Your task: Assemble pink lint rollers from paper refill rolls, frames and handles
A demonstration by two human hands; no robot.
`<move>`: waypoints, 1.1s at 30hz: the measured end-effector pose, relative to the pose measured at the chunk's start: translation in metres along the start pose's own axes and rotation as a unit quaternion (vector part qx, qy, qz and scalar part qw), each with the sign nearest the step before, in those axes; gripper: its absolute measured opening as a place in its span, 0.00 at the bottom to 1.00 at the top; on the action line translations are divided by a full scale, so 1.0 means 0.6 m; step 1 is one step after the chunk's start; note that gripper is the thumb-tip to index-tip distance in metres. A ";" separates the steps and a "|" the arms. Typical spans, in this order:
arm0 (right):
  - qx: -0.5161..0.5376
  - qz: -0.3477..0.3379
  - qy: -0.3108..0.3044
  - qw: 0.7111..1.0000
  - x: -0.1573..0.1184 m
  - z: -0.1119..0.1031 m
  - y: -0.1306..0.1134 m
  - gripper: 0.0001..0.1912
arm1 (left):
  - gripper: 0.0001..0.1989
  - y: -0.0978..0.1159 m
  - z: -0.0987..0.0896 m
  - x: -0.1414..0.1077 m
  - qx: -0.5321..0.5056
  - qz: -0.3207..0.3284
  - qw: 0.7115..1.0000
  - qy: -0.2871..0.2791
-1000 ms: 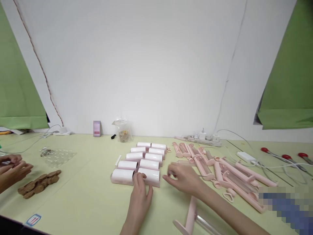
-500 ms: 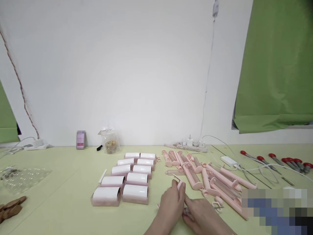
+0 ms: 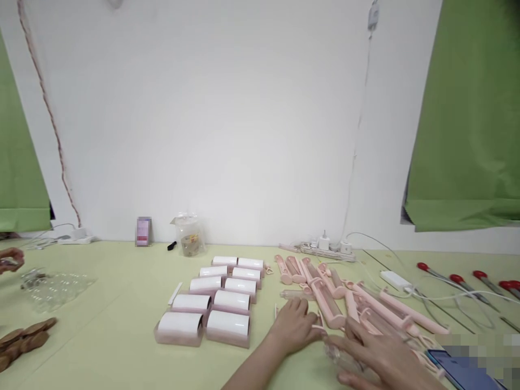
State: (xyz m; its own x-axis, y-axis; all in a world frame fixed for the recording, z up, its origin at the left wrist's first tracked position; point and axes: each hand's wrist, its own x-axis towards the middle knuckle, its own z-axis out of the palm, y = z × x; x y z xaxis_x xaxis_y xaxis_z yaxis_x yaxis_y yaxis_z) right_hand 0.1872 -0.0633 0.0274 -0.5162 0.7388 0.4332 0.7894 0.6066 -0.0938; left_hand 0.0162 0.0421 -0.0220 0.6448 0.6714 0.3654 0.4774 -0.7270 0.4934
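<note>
My left hand (image 3: 296, 326) is low in the centre, palm down, with its fingers curled over a pink plastic piece (image 3: 319, 327) that shows past the thumb. To its right, my right hand (image 3: 379, 355) has a clear plastic part (image 3: 345, 362) between its thumb and fingers; the hand hides much of it. Pink holders with clear tubes (image 3: 327, 306) lie in a loose pile just beyond both hands. Left of my hands, several white-topped pink cases (image 3: 228, 326) stand in two columns.
Another person's hand (image 3: 11, 260) is at the left edge, near bubble wrap (image 3: 60, 290) and brown pieces (image 3: 25, 341). A bagged jar (image 3: 190, 238) and a power strip (image 3: 327, 252) are by the wall. Red-ended tools (image 3: 467, 287), cables and a phone (image 3: 467, 371) lie right.
My hands, together before, are now apart, the right one further right. The pink piece has been lowered to the table. The view has shifted, and another person's hand shows at the left.
</note>
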 end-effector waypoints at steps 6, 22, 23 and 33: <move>-0.168 -0.067 0.013 0.983 0.045 0.001 -0.010 0.32 | 0.18 0.017 0.004 0.015 -0.180 -0.066 0.979 0.074; 0.566 0.033 0.324 0.758 0.110 -0.042 -0.049 0.20 | 0.25 0.072 -0.028 -0.067 -0.712 -0.332 0.618 -0.038; 0.563 0.031 0.317 0.762 0.113 -0.046 -0.052 0.20 | 0.25 0.073 -0.027 -0.068 -0.716 -0.323 0.617 -0.054; 0.477 -0.002 0.311 0.822 0.120 -0.007 -0.057 0.18 | 0.22 0.083 -0.006 -0.072 -0.679 -0.241 0.692 -0.052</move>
State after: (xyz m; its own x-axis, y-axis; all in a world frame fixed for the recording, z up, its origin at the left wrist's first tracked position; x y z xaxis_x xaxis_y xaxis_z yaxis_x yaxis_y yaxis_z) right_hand 0.1245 -0.0322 0.0653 -0.0154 0.6232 0.7819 0.0156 0.7821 -0.6230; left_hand 0.0099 -0.0228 -0.0105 0.6790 0.7236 -0.1239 -0.3028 0.4298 0.8506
